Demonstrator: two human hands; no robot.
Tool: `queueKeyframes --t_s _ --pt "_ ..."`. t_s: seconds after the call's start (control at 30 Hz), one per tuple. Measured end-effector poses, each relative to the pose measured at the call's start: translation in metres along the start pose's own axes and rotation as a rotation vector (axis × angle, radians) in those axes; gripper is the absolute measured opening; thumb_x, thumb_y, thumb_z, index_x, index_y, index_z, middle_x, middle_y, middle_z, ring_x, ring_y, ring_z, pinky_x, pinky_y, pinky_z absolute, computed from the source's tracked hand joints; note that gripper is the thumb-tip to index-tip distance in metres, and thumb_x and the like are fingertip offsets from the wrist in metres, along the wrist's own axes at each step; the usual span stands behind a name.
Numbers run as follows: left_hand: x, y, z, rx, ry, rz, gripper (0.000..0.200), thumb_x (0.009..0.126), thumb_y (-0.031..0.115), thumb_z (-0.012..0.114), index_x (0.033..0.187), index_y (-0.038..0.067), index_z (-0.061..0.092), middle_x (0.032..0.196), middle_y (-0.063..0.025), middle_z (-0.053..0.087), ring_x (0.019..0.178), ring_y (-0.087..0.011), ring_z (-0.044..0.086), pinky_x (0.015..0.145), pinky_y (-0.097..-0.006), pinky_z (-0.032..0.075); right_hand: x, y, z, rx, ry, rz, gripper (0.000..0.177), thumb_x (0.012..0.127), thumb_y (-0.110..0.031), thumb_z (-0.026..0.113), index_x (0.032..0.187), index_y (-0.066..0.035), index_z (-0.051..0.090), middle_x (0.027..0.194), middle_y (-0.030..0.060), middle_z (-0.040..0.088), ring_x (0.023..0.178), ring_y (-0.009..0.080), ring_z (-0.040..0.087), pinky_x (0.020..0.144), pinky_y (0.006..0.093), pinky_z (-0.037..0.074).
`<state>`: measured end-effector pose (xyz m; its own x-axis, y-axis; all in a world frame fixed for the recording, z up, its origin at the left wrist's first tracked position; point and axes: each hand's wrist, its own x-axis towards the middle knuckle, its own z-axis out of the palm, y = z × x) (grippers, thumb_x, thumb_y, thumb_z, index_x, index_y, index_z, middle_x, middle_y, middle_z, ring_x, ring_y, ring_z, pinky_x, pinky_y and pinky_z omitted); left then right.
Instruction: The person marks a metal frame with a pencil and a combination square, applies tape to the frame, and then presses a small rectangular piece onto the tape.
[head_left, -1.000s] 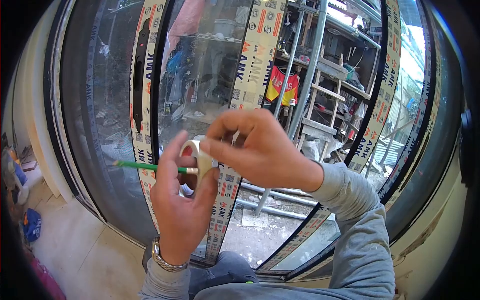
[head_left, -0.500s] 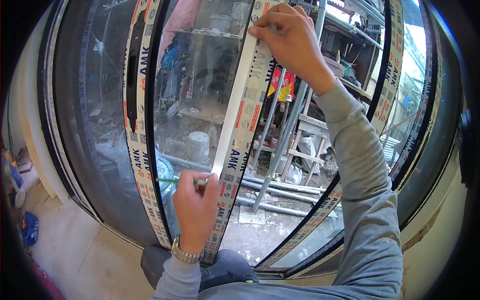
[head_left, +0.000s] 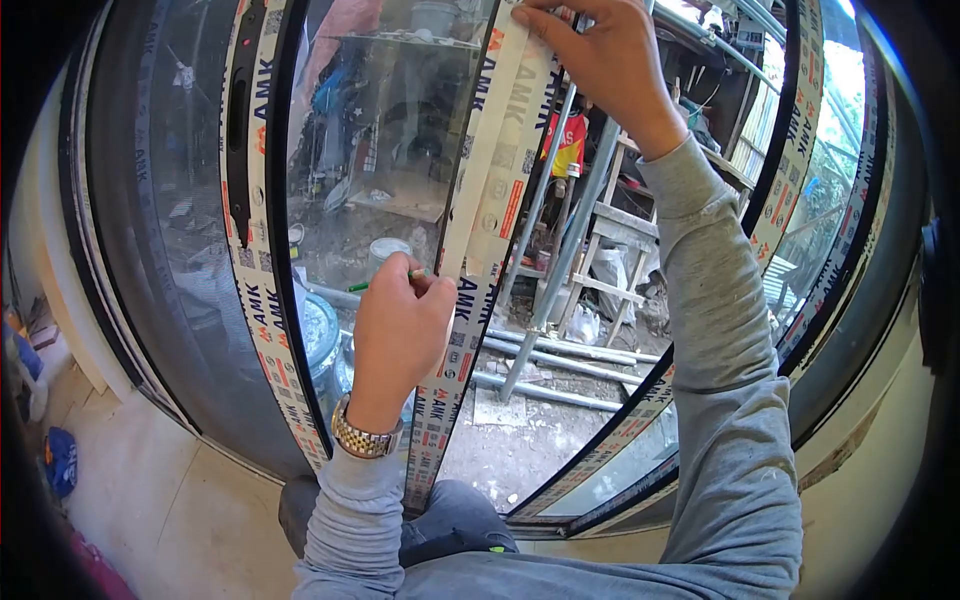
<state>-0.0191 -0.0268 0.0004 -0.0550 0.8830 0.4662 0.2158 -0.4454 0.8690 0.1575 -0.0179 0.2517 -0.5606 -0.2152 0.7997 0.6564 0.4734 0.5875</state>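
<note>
Head view, the only one.

Right hand (head_left: 600, 60) is up at 12–1 o'clock of the frame, arm stretched. Its fingers are closed in a pinch on the top end of the tape strip (head_left: 472, 195), holding it against the window mullion (head_left: 440, 400).

Left hand (head_left: 400, 325) sits just left of centre, back of hand to camera, curled into a tight fist. A green pencil (head_left: 375, 283) pokes out of it toward 9 o'clock, only a short length showing. The strip's lower end disappears behind the fist at its 1 o'clock corner. Can't tell if anything else is in that grip, the knuckles hide it.

Key geometry:
- Strip's long axis runs 1 o'clock to 7 o'clock, same lean as the mullion.
- It lies on the left part of the mullion's printed AMK film, along the edge next to the glass pane (head_left: 385, 150).
- From the left hand the strip heads up toward 1 o'clock. From the right hand it drops toward 7.
- One hand on each end, and the mid span is touched by neither.
- Looks straight, no visible sag. Can't tell if it's stuck down along its length.

Around it: metal wristwatch (head_left: 365, 438) on the left wrist, grey sleeves on both arms, and a second filmed frame bar (head_left: 262, 330) at 9 o'clock of the left hand, well apart from the strip.
</note>
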Motion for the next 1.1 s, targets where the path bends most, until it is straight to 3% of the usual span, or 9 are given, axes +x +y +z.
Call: queueKeyframes --t_s 0.47,0.8,0.87,0.97,1.0,1.07,1.1 --pt "0.007 0.013 -0.002 0.127 -0.028 -0.030 0.031 0.088 0.024 0.069 0.100 -0.004 0.071 0.087 -0.0208 0.074 0.083 -0.0351 0.074 0.078 -0.0432 0.056 -0.007 0.004 0.004 -0.067 0.034 -0.027 0.014 0.081 -0.015 0.082 0.089 -0.004 0.080 0.091 0.0087 0.065 0.097 0.0289 0.058 0.088 0.0415 0.048" --pt "0.016 0.021 0.002 0.296 -0.012 -0.004 0.036 0.089 0.029 0.072 0.098 -0.006 0.073 0.091 -0.0230 0.075 0.088 -0.0383 0.074 0.081 -0.0451 0.056 -0.013 0.000 0.006 -0.135 0.079 0.064 0.045 0.080 -0.018 0.084 0.121 -0.005 0.072 0.107 0.0142 0.062 0.109 0.0342 0.057 0.099 0.0444 0.046" --pt "0.018 0.015 0.003 0.286 0.026 0.118 0.036 0.090 0.023 0.071 0.093 -0.013 0.069 0.068 -0.0163 0.068 0.055 -0.0233 0.067 0.055 -0.0375 0.051 -0.018 -0.001 0.013 -0.132 0.101 0.087 0.051 0.081 -0.017 0.083 0.127 -0.004 0.069 0.110 0.0153 0.062 0.113 0.0353 0.057 0.102 0.0446 0.046" --pt "0.020 0.013 0.004 0.233 0.010 0.106 0.036 0.090 0.023 0.071 0.090 -0.013 0.069 0.068 -0.0169 0.068 0.053 -0.0241 0.066 0.054 -0.0385 0.050 -0.018 -0.020 0.018 0.038 0.245 0.189 0.065 0.082 -0.017 0.083 0.140 -0.002 0.058 0.118 0.0181 0.063 0.121 0.0382 0.056 0.107 0.0459 0.044" --pt "0.021 0.014 0.003 0.236 0.017 0.106 0.036 0.090 0.023 0.071 0.090 -0.013 0.069 0.068 -0.0169 0.068 0.053 -0.0241 0.066 0.054 -0.0385 0.050 -0.012 -0.049 0.006 0.271 0.317 0.488 0.071 0.082 -0.018 0.083 0.145 -0.002 0.053 0.121 0.0189 0.063 0.120 0.0388 0.057 0.107 0.0456 0.045" --pt "0.020 0.019 0.003 0.330 0.020 0.102 0.037 0.089 0.024 0.072 0.087 -0.012 0.069 0.070 -0.0199 0.069 0.055 -0.0273 0.068 0.056 -0.0405 0.052 -0.021 -0.062 0.003 0.513 0.378 0.788 0.077 0.083 -0.018 0.083 0.149 -0.001 0.048 0.123 0.0196 0.063 0.119 0.0394 0.059 0.108 0.0453 0.046" --pt "0.020 0.021 0.003 0.330 0.023 0.099 0.037 0.089 0.024 0.072 0.087 -0.012 0.069 0.070 -0.0199 0.069 0.055 -0.0273 0.068 0.056 -0.0405 0.052 -0.048 -0.057 0.014 0.527 0.216 0.769 0.066 0.083 -0.017 0.083 0.141 -0.001 0.055 0.119 0.0188 0.064 0.111 0.0370 0.062 0.102 0.0438 0.049"
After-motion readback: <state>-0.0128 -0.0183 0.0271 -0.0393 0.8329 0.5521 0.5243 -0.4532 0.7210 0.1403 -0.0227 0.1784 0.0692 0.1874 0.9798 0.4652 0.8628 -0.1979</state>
